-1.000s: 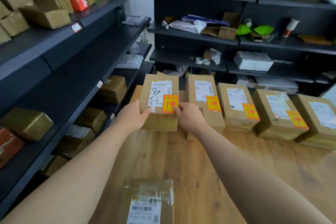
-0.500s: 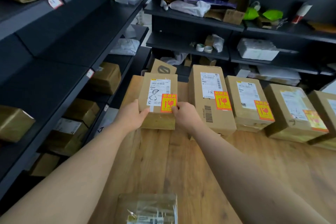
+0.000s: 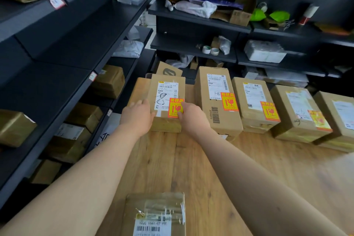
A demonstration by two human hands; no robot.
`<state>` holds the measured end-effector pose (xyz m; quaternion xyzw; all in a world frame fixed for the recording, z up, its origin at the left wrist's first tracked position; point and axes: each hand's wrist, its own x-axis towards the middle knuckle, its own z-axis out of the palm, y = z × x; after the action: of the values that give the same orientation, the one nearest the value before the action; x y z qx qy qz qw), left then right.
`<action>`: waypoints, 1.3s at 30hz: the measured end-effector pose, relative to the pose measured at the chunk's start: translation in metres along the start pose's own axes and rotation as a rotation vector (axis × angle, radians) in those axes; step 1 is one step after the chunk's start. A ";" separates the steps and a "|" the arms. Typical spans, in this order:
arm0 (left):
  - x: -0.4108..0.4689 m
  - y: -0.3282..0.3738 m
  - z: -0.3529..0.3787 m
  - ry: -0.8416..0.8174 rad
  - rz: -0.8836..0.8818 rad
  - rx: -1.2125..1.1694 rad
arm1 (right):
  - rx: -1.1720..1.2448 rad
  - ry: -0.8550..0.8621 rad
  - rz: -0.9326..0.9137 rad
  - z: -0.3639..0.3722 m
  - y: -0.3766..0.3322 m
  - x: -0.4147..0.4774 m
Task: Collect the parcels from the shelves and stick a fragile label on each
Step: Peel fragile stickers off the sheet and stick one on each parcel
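The fragile label was being pressed onto the parcel at the counter's far left corner. The left hand lay spread against its side, and the right hand pushed fingertips on the label. Six parcels sat on the counter, four showing labels — next, probably, the unlabelled parcel at the counter's near edge wanted one

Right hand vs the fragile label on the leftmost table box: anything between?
Nothing visible. The right hand touches the orange-and-yellow fragile label on the brown cardboard parcel; the left hand rests on that parcel's left side.
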<state>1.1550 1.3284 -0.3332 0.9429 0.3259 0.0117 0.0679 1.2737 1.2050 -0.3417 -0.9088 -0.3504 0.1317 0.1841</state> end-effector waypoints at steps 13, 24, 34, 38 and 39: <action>-0.128 0.025 -0.048 0.204 0.146 0.152 | -0.132 0.130 -0.249 -0.039 -0.006 -0.126; -0.299 0.029 -0.019 0.069 -0.046 0.108 | -0.107 -0.080 -0.287 -0.015 0.023 -0.270; -0.366 0.029 0.022 -0.149 -0.299 -0.244 | -0.048 -0.300 -0.172 0.041 0.028 -0.339; -0.371 0.030 0.027 -0.135 -0.282 -0.306 | 0.082 -0.276 -0.083 0.044 0.032 -0.350; -0.375 0.032 0.028 -0.142 -0.277 -0.310 | 0.101 -0.266 -0.062 0.042 0.036 -0.355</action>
<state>0.8814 1.0688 -0.3482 0.8659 0.4411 -0.0142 0.2356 1.0244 0.9473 -0.3557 -0.8617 -0.3924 0.2628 0.1854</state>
